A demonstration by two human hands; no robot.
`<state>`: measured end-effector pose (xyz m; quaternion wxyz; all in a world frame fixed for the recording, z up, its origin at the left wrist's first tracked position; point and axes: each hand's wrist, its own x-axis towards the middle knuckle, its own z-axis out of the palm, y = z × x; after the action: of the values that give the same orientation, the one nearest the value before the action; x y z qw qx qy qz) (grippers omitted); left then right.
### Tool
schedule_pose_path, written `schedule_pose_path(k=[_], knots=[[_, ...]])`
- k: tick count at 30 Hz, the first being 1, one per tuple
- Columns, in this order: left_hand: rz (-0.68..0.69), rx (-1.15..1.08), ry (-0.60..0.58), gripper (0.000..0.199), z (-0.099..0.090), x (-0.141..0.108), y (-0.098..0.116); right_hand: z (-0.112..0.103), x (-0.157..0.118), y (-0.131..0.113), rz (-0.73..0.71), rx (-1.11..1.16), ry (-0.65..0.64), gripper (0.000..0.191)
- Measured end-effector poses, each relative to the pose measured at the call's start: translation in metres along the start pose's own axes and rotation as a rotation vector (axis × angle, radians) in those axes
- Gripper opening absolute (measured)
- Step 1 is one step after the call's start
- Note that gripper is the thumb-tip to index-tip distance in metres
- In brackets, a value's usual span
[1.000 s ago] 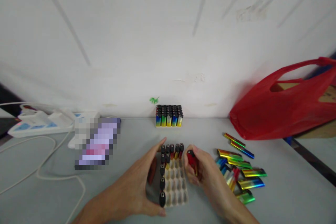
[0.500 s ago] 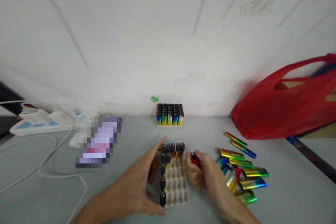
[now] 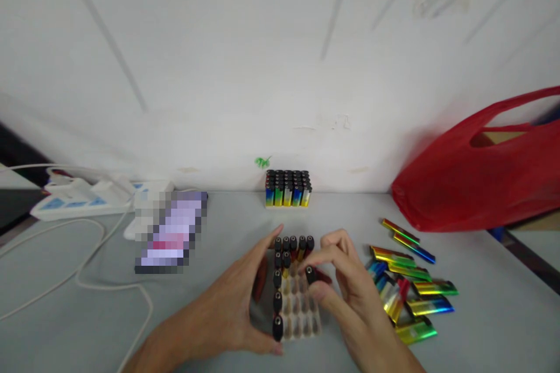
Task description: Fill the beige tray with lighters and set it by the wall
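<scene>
A pale moulded tray with rows of pockets lies in front of me. Upright black-topped lighters fill its left column and far row, and another stands in the second row. My left hand spans the tray's left side, thumb at the near corner and a fingertip at the far corner, gripping it end to end. Between thumb and fingers, my right hand pinches a lighter, black end up, over the tray's right part. Its lower body is hidden by the fingers.
Loose shiny coloured lighters lie in a pile at the right. A full block of lighters stands by the wall. A red plastic bag sits at the back right. A phone, power strip and white cable occupy the left.
My right hand has moved left over the tray and turned the red lighter upright, black end up. My left hand keeps its hold on the tray. The whole view has shifted slightly.
</scene>
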<state>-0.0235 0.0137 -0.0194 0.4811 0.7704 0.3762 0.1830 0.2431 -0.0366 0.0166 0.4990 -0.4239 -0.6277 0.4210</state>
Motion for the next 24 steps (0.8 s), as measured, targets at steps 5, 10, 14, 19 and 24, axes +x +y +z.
schedule_pose_path(k=[5, 10, 14, 19, 24], knots=[[-0.043, -0.041, 0.035, 0.167, 0.001, 0.0003, -0.0005, -0.0028, 0.0008, 0.0049, -0.098, -0.301, -0.058, 0.02], [-0.04, 0.005, 0.031, 0.165, 0.0, 0.0001, 0.0021, -0.0037, 0.0022, 0.0086, -0.153, -0.506, -0.083, 0.024], [-0.018, 0.012, 0.032, 0.16, 0.0001, 0.0009, 0.0021, -0.0067, 0.0022, 0.0091, -0.179, -0.591, -0.104, 0.024], [-0.026, 0.027, 0.039, 0.161, -0.0007, 0.0004, 0.0033, -0.0083, 0.002, 0.008, -0.186, -0.602, -0.116, 0.026], [-0.038, 0.026, 0.024, 0.165, -0.0006, -0.0008, 0.0021, -0.006, 0.0038, 0.0061, -0.174, -0.572, -0.124, 0.02]])
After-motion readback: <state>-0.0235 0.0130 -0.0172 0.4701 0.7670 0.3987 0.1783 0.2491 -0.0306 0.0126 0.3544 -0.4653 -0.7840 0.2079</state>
